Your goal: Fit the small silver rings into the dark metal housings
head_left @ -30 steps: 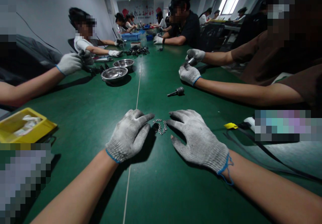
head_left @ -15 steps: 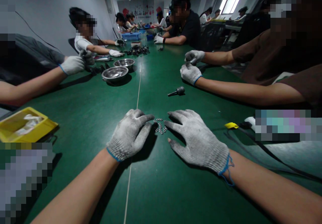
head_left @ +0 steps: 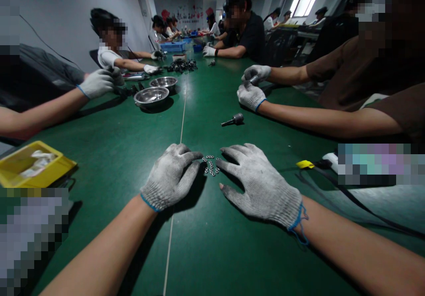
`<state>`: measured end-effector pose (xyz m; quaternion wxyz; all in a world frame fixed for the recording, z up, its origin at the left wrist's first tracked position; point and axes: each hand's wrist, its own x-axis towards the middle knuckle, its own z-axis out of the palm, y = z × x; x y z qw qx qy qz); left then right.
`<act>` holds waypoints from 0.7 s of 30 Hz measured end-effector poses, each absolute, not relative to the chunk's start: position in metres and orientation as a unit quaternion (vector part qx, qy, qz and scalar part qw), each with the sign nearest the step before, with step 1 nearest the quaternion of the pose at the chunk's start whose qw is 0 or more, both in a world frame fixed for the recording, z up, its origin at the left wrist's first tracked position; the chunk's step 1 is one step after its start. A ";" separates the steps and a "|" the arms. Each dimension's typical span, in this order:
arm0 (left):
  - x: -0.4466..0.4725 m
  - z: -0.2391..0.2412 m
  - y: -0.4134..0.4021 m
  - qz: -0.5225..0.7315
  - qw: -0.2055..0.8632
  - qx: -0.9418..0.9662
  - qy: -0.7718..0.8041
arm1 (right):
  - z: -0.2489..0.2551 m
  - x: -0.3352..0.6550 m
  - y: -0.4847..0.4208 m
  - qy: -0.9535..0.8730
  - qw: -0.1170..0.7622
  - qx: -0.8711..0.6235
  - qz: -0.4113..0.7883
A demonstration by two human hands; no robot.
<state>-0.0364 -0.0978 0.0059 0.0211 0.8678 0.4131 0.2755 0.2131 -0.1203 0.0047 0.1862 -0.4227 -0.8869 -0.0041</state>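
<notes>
Several small metal rings (head_left: pixel 211 165), perhaps nuts or washers, lie in a loose cluster on the green table (head_left: pixel 206 251) between my hands. My left hand (head_left: pixel 172 176), in a white knitted glove with greyed fingertips, rests at the left of the cluster. Its fingertips reach the nearest rings, with the thumb a little apart from the forefinger, and nothing shows in its grasp. On the other side my gloved right hand (head_left: pixel 260 183) lies palm down with fingers spread. Its forefinger tip touches or almost touches the rings at the right edge.
Beyond my hands lies a dark metal tool with a thin shaft (head_left: pixel 234 119). Two steel bowls (head_left: pixel 152 97) stand further left. A yellow bin (head_left: pixel 49 172) is at the left edge, a black cable (head_left: pixel 358 200) at the right. Gloved co-workers' hands (head_left: pixel 253 95) work on both sides.
My hands and the rings stay almost in place. Only a very slight shift of the whole view shows.
</notes>
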 end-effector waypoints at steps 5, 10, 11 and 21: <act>-0.036 0.006 -0.098 0.270 0.021 0.869 0.415 | 0.006 0.213 -0.121 -0.890 0.162 -0.427 -0.018; -0.036 0.005 -0.098 0.270 0.017 0.869 0.414 | 0.005 0.212 -0.121 -0.888 0.160 -0.429 -0.027; -0.036 0.005 -0.098 0.271 0.015 0.869 0.414 | 0.004 0.212 -0.121 -0.887 0.164 -0.431 -0.027; -0.036 0.007 -0.097 0.279 0.023 0.866 0.415 | -0.005 0.216 -0.115 -0.863 0.203 -0.462 0.012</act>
